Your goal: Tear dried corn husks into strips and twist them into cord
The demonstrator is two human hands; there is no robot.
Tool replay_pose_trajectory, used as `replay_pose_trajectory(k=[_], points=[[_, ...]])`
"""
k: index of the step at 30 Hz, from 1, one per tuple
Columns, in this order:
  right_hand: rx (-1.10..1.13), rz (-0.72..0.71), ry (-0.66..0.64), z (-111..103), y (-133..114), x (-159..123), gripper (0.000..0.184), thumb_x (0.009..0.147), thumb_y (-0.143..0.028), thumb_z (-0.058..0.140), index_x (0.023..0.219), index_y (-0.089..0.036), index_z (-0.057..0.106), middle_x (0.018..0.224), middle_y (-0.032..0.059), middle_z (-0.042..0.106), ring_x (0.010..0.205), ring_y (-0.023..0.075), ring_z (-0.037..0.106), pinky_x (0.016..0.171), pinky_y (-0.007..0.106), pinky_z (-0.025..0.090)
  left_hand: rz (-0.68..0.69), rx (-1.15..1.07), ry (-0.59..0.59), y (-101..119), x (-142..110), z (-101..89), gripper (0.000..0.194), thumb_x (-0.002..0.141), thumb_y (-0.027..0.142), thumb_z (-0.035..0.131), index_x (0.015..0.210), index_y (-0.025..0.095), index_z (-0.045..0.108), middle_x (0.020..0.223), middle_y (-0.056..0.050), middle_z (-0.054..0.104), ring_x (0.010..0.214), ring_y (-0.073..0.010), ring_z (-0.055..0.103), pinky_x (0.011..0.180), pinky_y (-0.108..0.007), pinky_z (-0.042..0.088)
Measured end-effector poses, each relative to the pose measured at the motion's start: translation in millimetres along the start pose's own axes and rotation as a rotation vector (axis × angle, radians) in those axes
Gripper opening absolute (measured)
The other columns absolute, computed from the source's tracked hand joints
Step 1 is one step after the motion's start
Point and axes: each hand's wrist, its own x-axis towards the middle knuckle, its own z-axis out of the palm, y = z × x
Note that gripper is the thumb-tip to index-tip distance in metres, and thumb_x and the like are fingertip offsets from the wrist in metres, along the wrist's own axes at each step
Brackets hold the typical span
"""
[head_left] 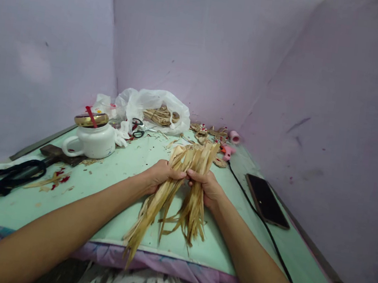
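My left hand is closed on a bundle of dry straw-coloured leaf strips, thumb on top and pointing inward. Close beside it, my right hand grips the right part of the strips, which looks like a second bunch. The two thumbs almost meet at the middle. Above the hands the strips stand together with fairly even upper ends; below, they fan into two loose, frayed tails over the table's front edge area. The fingers under the strips are mostly hidden.
On the green tabletop stand a white mug with a gold lid, a hammer and scissors. A plastic bag holds more strips. To the right are a pink glue gun, its black cord and a phone.
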Motion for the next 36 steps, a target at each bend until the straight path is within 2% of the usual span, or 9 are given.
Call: replay_pose_trajectory(k=[4,8,11,14,17,22,27,32,36], points=[[0.017,0.023,0.029,1,0,1,0.021,0.047,-0.013,0.072,0.065,-0.011,0.062,0.053,-0.0016,0.058,0.044,0.0057,0.049,0.037,0.014,0.039,-0.029,-0.03,0.072,-2,4,-1.4,0.032,0.045,0.015,0.075,0.074,0.006,0.064,0.065,-0.01,0.066,0.054,-0.0179,0.06,0.058,-0.03,0.049],[0.01,0.021,0.066,3,0,0,0.023,0.047,-0.011,0.07,0.068,-0.012,0.062,0.057,-0.0013,0.059,0.045,0.0058,0.049,0.036,0.015,0.038,-0.031,-0.037,0.018,-1,2,-1.2,0.035,0.049,0.023,0.075,0.078,0.006,0.065,0.07,-0.011,0.067,0.059,-0.0199,0.061,0.061,-0.033,0.05],[-0.064,-0.024,0.086,4,2,-2,0.025,0.046,-0.013,0.072,0.068,-0.012,0.061,0.056,-0.002,0.059,0.044,0.0057,0.048,0.036,0.016,0.037,0.044,0.093,0.011,-1,-2,2.2,0.037,0.048,0.025,0.076,0.08,0.008,0.066,0.07,-0.009,0.067,0.059,-0.0178,0.061,0.06,-0.029,0.049],[-0.119,-0.05,0.085,5,4,-2,0.025,0.045,-0.015,0.074,0.066,-0.012,0.059,0.054,-0.0026,0.058,0.042,0.0056,0.046,0.037,0.017,0.036,0.079,0.198,0.044,-1,-4,6.0,0.031,0.045,0.02,0.076,0.073,0.009,0.066,0.064,-0.006,0.065,0.056,-0.0155,0.058,0.056,-0.026,0.047],[-0.12,-0.055,0.099,4,3,-1,0.022,0.045,-0.014,0.072,0.061,-0.012,0.057,0.049,-0.0037,0.055,0.04,0.0053,0.044,0.036,0.017,0.034,0.045,0.157,0.118,1,-2,7.8,0.024,0.046,0.018,0.074,0.066,0.01,0.064,0.059,-0.005,0.064,0.052,-0.0154,0.057,0.054,-0.026,0.046],[-0.102,0.027,0.136,1,-6,0,0.016,0.049,-0.011,0.068,0.053,-0.013,0.052,0.041,-0.0043,0.047,0.035,0.0039,0.038,0.03,0.015,0.028,0.015,0.086,0.215,8,1,4.9,0.016,0.048,0.016,0.07,0.06,0.01,0.061,0.053,-0.005,0.061,0.047,-0.0166,0.056,0.051,-0.029,0.046],[-0.028,0.143,0.131,-4,-12,0,0.016,0.054,-0.01,0.061,0.046,-0.013,0.047,0.037,-0.0043,0.043,0.031,0.0021,0.033,0.028,0.014,0.025,-0.013,0.114,0.297,12,4,-2.1,0.009,0.053,0.013,0.063,0.059,0.01,0.058,0.048,-0.005,0.059,0.039,-0.013,0.05,0.041,-0.025,0.04],[-0.017,0.151,0.108,-3,-9,-1,0.011,0.055,-0.01,0.061,0.05,-0.012,0.051,0.041,-0.002,0.048,0.034,0.0038,0.039,0.032,0.015,0.032,-0.111,-0.02,0.162,13,3,-3.9,0.006,0.053,0.008,0.061,0.054,0.01,0.055,0.046,-0.005,0.056,0.044,-0.0151,0.054,0.048,-0.027,0.045],[-0.062,0.073,0.045,2,-5,-4,0.01,0.053,-0.011,0.065,0.059,-0.012,0.057,0.045,-0.0019,0.052,0.038,0.0048,0.043,0.034,0.016,0.034,-0.103,-0.082,0.122,14,2,-5.3,0.015,0.054,0.003,0.059,0.049,0.012,0.047,0.042,0.0,0.048,0.038,-0.0083,0.046,0.042,-0.02,0.042]])
